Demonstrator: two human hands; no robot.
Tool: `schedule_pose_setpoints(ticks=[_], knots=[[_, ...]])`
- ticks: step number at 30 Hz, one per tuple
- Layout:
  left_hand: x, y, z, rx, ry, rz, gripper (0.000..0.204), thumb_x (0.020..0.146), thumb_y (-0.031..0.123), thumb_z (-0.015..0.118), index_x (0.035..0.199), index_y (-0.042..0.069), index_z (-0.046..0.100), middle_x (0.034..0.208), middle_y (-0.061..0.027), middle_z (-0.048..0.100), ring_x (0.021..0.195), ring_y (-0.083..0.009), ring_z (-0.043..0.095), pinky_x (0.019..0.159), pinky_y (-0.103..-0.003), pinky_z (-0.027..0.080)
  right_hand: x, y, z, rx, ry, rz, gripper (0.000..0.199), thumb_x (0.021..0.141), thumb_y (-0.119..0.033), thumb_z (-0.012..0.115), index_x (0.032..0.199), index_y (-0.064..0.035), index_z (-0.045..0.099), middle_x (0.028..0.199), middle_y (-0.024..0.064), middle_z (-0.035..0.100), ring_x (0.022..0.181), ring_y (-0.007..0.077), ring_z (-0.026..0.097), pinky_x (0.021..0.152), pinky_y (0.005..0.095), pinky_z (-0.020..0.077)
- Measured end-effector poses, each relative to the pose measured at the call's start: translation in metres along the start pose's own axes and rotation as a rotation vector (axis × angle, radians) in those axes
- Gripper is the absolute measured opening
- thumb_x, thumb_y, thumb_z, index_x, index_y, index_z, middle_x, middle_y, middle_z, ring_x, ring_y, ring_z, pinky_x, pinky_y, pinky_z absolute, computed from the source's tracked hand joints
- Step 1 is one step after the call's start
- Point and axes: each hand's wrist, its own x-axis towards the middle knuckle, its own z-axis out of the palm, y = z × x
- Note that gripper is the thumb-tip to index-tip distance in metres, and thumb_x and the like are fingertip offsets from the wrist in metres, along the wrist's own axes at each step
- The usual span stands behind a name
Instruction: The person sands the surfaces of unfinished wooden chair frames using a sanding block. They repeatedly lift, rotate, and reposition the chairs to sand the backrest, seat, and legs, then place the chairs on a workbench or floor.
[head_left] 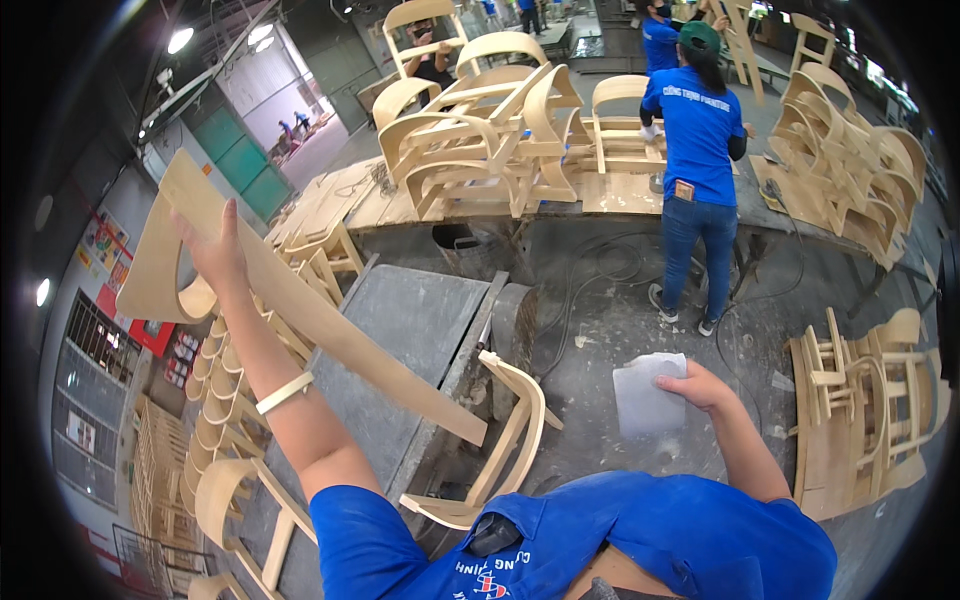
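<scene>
My left hand (pixel 215 250) is raised at the left, its fingers wrapped round a pale wooden chair frame (pixel 330 325). One long curved leg of the frame slants down to the right over a grey tabletop, and a broad bent piece curves out beyond the hand. My right hand (pixel 695 386) is closed on the edge of a pale grey sheet that looks like sandpaper (pixel 645 397), held over the floor apart from the frame. Just in front of my body stands another bent wooden frame (pixel 520 430), which neither hand touches.
The grey-topped table (pixel 415 310) lies ahead. Behind it, a long workbench (pixel 610 195) carries piled chair frames (pixel 480 130). A co-worker in blue (pixel 700 160) stands there. Cables (pixel 575 290) run over the floor. Rows of frames (pixel 225 400) line the left; a loaded pallet (pixel 850 440) sits right.
</scene>
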Motion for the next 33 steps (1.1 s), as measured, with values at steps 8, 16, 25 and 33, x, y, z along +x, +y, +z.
schedule_pose_setpoints(ticks=[8, 16, 25, 33], knots=[[-0.007, 0.030, 0.037, 0.154, -0.046, -0.111, 0.097, 0.081, 0.052, 0.069, 0.151, 0.006, 0.019, 0.149, -0.0202, 0.035, 0.133, -0.0337, 0.041, 0.109, -0.039, 0.033, 0.077, -0.007, 0.000, -0.056, -0.243, -0.125, 0.043, 0.089, -0.018, 0.062, 0.130, -0.0031, 0.055, 0.121, 0.0092, 0.063, 0.111, 0.0195, 0.058, 0.096, 0.0357, 0.0446], [-0.001, 0.020, 0.049, 0.014, -0.009, -0.095, 0.082, 0.088, 0.042, 0.066, 0.150, 0.008, 0.024, 0.145, -0.0193, 0.041, 0.128, -0.0306, 0.047, 0.105, -0.036, 0.037, 0.140, -0.032, 0.013, -0.305, -0.361, -0.238, 0.039, 0.090, -0.026, 0.064, 0.121, -0.0029, 0.060, 0.109, 0.0100, 0.067, 0.101, 0.0172, 0.061, 0.090, 0.0334, 0.0467], [-0.025, 0.029, 0.078, -0.371, 0.015, 0.028, 0.065, 0.092, 0.013, 0.063, 0.147, 0.004, 0.030, 0.142, -0.0158, 0.043, 0.124, -0.0196, 0.047, 0.103, -0.031, 0.038, 0.253, -0.232, 0.067, -0.181, -0.368, -0.459, 0.041, 0.091, -0.025, 0.066, 0.126, -0.0054, 0.056, 0.115, 0.0064, 0.064, 0.102, 0.0174, 0.062, 0.092, 0.0348, 0.0495], [-0.055, 0.071, 0.101, -0.385, 0.015, -0.055, 0.062, 0.090, 0.012, 0.066, 0.144, 0.005, 0.038, 0.113, -0.0107, 0.063, 0.103, -0.0159, 0.060, 0.089, -0.029, 0.047, 0.297, -0.428, 0.161, -0.058, -0.421, -1.003, 0.061, 0.086, -0.042, 0.068, 0.120, 0.0059, 0.055, 0.111, 0.0141, 0.064, 0.101, 0.0243, 0.065, 0.088, 0.0370, 0.0533]])
